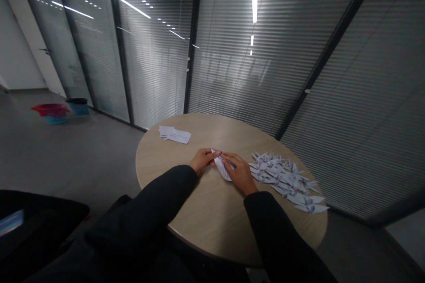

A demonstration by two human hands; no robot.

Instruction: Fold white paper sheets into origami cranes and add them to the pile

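Note:
A partly folded white paper piece lies on the round wooden table. My left hand pinches its upper end with the fingertips pressed together. Over the lower part lies my right hand, fingers curled and pressing the paper down against the tabletop. Both arms wear dark sleeves. To the right of my right hand spreads a pile of several folded white paper cranes.
A small stack of flat white sheets lies at the table's far left. Glass walls with closed blinds stand behind the table. Red and blue buckets sit on the floor at left. A dark chair stands near left.

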